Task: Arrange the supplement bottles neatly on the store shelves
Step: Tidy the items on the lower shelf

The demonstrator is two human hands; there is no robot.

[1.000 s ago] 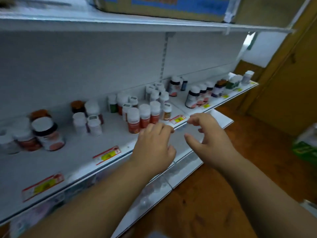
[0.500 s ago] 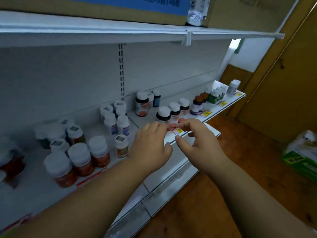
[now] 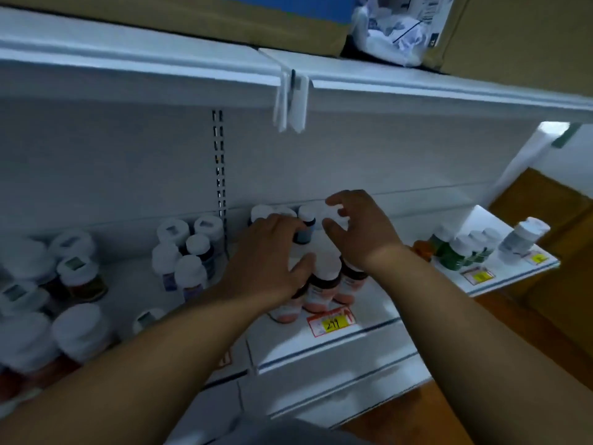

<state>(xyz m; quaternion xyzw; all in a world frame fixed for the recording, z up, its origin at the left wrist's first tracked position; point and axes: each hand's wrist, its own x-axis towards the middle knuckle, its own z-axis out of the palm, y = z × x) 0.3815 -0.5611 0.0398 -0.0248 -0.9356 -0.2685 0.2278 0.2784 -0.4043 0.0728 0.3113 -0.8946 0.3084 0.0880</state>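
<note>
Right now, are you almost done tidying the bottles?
Not nearly. The green bottles at far right look lined up. Both hands, left and right, reach among the white-capped bottles behind the price tag. The left-side bottles look scattered.

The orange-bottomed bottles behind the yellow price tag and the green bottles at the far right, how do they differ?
The orange-bottomed bottles have dark bands under their caps and pale orange bases; the green bottles have dark green bodies. The orange-bottomed ones stand under the left hand and right hand; the green ones stand clear of both. All have white caps and stand upright.
</note>
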